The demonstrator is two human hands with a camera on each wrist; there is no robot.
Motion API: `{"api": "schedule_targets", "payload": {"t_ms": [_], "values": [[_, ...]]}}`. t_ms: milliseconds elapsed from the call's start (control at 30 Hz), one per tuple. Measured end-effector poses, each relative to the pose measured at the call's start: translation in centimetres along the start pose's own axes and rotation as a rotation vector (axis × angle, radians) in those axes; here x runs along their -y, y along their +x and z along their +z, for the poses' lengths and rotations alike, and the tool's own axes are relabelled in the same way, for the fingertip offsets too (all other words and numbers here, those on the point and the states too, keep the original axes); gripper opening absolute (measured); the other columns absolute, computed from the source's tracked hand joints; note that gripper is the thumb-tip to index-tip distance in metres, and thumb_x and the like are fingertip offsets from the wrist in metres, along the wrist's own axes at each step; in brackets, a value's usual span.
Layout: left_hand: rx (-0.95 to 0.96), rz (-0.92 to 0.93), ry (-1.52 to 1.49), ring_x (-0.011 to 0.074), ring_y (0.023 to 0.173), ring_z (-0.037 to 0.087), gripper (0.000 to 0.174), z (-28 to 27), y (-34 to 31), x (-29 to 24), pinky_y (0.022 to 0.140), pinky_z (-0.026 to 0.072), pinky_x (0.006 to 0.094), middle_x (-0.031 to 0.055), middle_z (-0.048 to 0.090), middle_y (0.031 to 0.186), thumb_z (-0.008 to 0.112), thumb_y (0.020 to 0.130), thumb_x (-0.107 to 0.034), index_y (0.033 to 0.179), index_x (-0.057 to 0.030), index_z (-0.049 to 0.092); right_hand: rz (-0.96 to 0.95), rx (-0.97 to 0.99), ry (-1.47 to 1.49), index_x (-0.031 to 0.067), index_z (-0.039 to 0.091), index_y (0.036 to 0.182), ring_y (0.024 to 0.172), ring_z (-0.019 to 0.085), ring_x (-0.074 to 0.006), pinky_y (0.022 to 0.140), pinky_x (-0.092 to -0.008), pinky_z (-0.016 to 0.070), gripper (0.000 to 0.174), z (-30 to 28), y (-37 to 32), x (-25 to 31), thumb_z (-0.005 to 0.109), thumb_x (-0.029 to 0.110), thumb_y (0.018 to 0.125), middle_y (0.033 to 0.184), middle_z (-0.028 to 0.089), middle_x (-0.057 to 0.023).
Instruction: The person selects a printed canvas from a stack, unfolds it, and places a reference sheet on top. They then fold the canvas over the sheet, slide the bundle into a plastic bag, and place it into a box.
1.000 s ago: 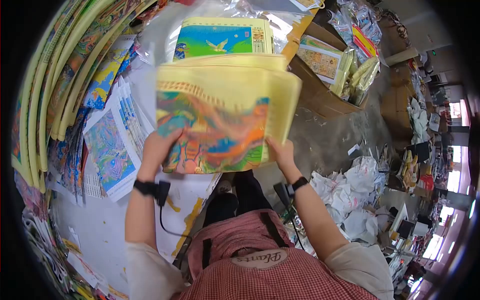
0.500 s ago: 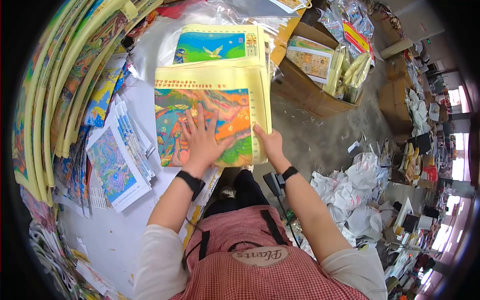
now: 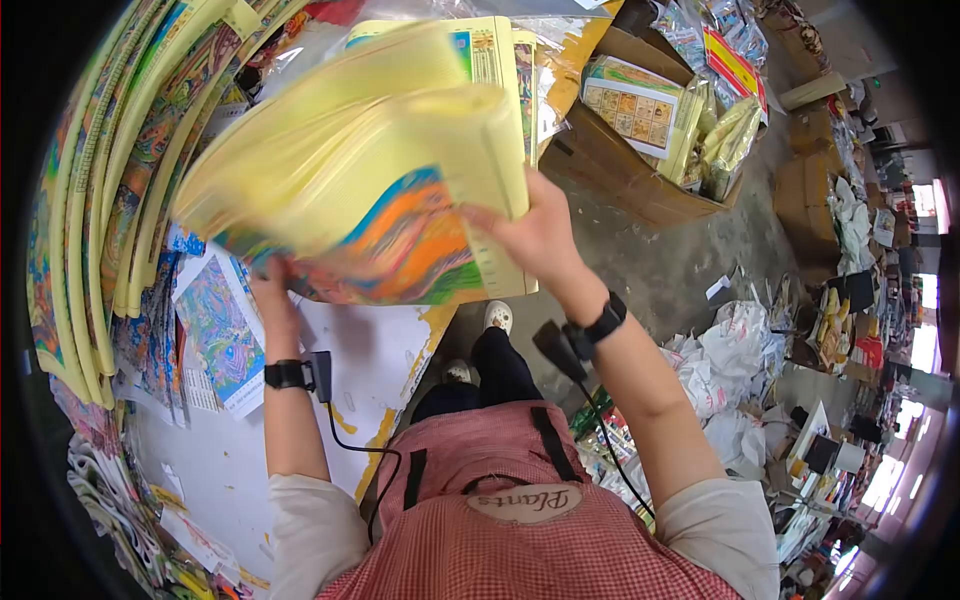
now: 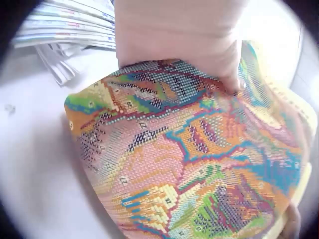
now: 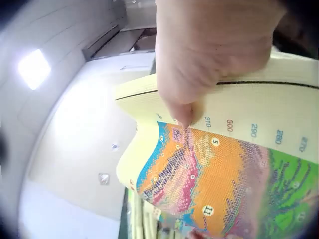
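Both hands hold a folded, printed yellow-edged cloth [image 3: 400, 240], blurred and bulging above the table. The left hand [image 3: 273, 295] grips its lower left part; in the left wrist view the thumb of the left hand [image 4: 184, 40] lies on the colourful print [image 4: 149, 164], the other fingers hidden behind. At the right margin the right hand [image 3: 535, 230] pinches the cloth, its thumb on the front beside printed numbers in the right wrist view, where the right hand [image 5: 209, 55] covers part of the edge. Behind lies another yellow-bordered sheet [image 3: 492, 50].
Long folded yellow-edged cloths [image 3: 130, 180] are piled at the left. Beside them lie printed paper sheets [image 3: 215, 320] on the white table [image 3: 220, 470]. A cardboard box [image 3: 640, 190] with packaged items stands at the upper right; white plastic bags [image 3: 725, 360] lie on the floor.
The left hand has gone from lying flat on the print to gripping the lower left part. The cloth has lifted and swung left, its top bulging, and the right hand has moved higher along the margin.
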State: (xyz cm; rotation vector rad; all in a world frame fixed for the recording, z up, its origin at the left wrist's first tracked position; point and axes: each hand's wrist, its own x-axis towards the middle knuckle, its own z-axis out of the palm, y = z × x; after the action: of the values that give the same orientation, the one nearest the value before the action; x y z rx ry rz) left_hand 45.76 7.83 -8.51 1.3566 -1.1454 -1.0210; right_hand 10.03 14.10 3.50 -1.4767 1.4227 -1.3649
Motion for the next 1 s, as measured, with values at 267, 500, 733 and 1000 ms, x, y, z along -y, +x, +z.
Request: {"api": "schedule_targets", "payload": {"t_ms": [267,500,733,1000], "values": [[0.347,-0.063,-0.381,0.0256,0.111,0.054,0.052,-6.4,-0.8,-1.1,0.096,0.0433,0.0367,0.0173,0.055,0.125,0.058,0.090,-0.033,0.129,0.0001,0.047,-0.587,0.367,-0.115,0.0048,0.055,0.097,0.108,0.052,-0.0371,0.089,-0.0451,0.0466,0.032,4.7,-11.1,-1.1,0.070,0.019,0.073,0.112,0.058,-0.0148],[0.484,0.047,-0.635,0.0222,0.102,0.058,0.046,-7.8,-0.9,1.8,0.090,0.0476,0.0338,0.0150,0.056,0.121,0.058,0.090,-0.030,0.126,-0.0023,0.049,-0.210,0.301,-0.362,0.0067,0.055,0.109,0.120,0.051,-0.0370,0.098,-0.0448,0.0440,0.043,7.2,-16.7,-5.3,0.073,0.019,0.072,0.128,0.055,-0.0175],[0.275,-0.051,-0.381,0.0198,0.091,0.061,0.040,-8.2,0.3,4.1,0.083,0.0504,0.0319,0.0124,0.060,0.114,0.057,0.091,-0.032,0.119,-0.0037,0.053,-0.002,0.352,-0.152,0.0051,0.061,0.106,0.104,0.061,-0.0315,0.092,-0.0357,0.0490,0.037,7.6,-17.3,-7.9,0.071,0.019,0.073,0.113,0.063,-0.0153],[0.103,-0.028,0.695,0.0349,0.092,0.062,0.066,0.6,8.1,0.3,0.082,0.0449,0.0403,0.0213,0.067,0.096,0.042,0.092,-0.058,0.105,0.0029,0.064,0.620,0.068,0.249,-0.0025,0.063,0.110,0.085,0.066,-0.0175,0.076,-0.0299,0.0518,0.037,6.4,-8.0,-8.6,0.072,0.023,0.084,0.098,0.070,-0.0088]]}}
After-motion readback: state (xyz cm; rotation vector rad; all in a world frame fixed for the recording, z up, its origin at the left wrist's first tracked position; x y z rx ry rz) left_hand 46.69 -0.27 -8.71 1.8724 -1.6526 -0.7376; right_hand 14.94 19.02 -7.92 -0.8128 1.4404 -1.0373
